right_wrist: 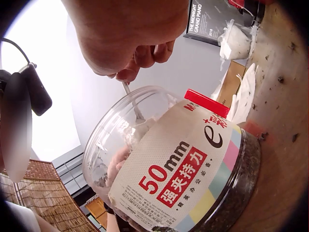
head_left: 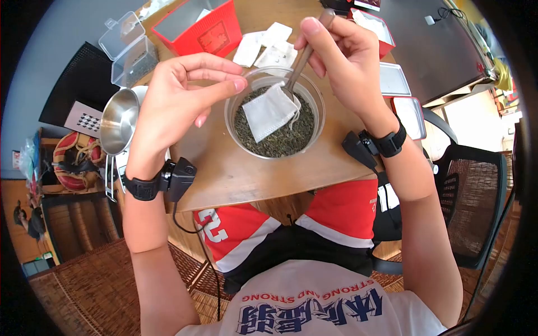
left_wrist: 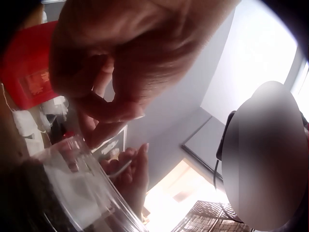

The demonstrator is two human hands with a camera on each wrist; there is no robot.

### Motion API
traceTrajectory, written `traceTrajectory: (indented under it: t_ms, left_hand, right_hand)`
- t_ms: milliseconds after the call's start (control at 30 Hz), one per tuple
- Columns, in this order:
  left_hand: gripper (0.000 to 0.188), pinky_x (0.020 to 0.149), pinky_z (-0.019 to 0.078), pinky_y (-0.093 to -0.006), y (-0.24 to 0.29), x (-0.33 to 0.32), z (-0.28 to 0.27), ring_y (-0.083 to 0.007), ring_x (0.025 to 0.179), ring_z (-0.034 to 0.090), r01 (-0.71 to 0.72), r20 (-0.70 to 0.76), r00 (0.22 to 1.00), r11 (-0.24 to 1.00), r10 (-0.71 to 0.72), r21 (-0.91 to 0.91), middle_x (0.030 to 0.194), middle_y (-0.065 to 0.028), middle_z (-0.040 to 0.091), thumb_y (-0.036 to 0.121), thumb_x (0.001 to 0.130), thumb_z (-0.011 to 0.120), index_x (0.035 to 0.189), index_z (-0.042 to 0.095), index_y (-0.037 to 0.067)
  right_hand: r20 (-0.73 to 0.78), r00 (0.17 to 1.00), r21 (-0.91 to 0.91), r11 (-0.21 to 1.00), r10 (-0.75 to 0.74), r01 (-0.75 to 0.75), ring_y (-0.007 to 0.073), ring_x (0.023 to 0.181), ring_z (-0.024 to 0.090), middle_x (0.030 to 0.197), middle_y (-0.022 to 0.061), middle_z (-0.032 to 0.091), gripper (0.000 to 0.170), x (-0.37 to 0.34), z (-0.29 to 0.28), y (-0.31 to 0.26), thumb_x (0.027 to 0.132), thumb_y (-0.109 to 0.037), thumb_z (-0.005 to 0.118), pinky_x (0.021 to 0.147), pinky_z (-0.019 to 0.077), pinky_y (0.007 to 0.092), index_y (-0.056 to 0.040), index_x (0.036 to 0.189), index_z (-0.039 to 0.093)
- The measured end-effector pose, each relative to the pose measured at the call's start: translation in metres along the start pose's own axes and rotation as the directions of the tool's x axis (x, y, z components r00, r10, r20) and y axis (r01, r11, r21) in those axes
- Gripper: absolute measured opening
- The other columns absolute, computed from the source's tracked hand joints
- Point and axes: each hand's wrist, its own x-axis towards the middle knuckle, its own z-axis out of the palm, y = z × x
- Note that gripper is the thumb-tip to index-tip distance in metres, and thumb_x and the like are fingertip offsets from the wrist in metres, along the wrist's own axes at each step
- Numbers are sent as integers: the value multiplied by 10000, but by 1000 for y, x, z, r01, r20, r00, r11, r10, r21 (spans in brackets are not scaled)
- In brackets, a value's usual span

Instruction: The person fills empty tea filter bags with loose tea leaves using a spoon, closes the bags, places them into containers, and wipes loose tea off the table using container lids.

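Gripping the slim handle of a spoon [head_left: 303, 63] between thumb and fingers, the right hand [head_left: 350, 61] hangs over the far right side of a round, clear jar [head_left: 321, 115]. The left hand [head_left: 176, 98] is apart from it, across the jar's opening, with its fingers loosely bent, thumb and forefinger close together, and nothing visible in them. Between the hands, a white pouch [head_left: 268, 116] with a drawstring lies tilted within the jar's opening, and the spoon's lower end reaches its mouth; whether the pouch has anything inside, I cannot tell. Beneath it the jar holds a bed of dark green dried leaves [head_left: 280, 147]. Seen from the right wrist, the jar's wall carries a large label [right_wrist: 169, 174] reading "50mm", and the leaves show dark through the plastic low down.

The jar stands on a wooden table [head_left: 252, 182]. To its left, behind the left wrist, sits a shiny steel pan [head_left: 119, 123]. Beyond the jar lie several flat white pouches [head_left: 274, 49], next to an open red box [head_left: 216, 35] with something white inside. Left of that box, a clear plastic case [head_left: 134, 63] has its lid raised; its dark contents are too small to name. At the far right, another red-edged box [head_left: 386, 42] holds white items.
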Motion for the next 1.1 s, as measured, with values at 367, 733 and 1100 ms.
traceTrajectory:
  t_ms: [367,733,1100]
  left_hand:
    - [181,440,306,-176,-30,8,-19,12,499,468,32,-65,997,981,-45,-190,969,-74,791,80,898,743,1061,759,3]
    - [135,456,352,-179,-41,12,-15,-1,514,478,14,-120,992,994,-27,-106,907,-56,785,91,931,699,1009,767,5]
    - [121,443,386,-182,-45,11,-11,-12,506,515,62,-172,984,992,-42,108,802,-25,749,119,895,730,930,745,3]
  right_hand:
    - [-9,998,41,998,57,-57,-1,553,455,644,-56,591,283,-1,3,0,1004,-234,706,503,306,202,-4,838,715]
    - [-10,1000,43,999,30,-29,-5,550,448,646,-60,593,283,0,4,2,1006,-237,706,498,294,198,-4,845,721]
    - [-2,1000,35,999,14,-14,-9,550,450,651,-59,600,301,1,3,2,1008,-251,701,494,296,192,-7,832,718]
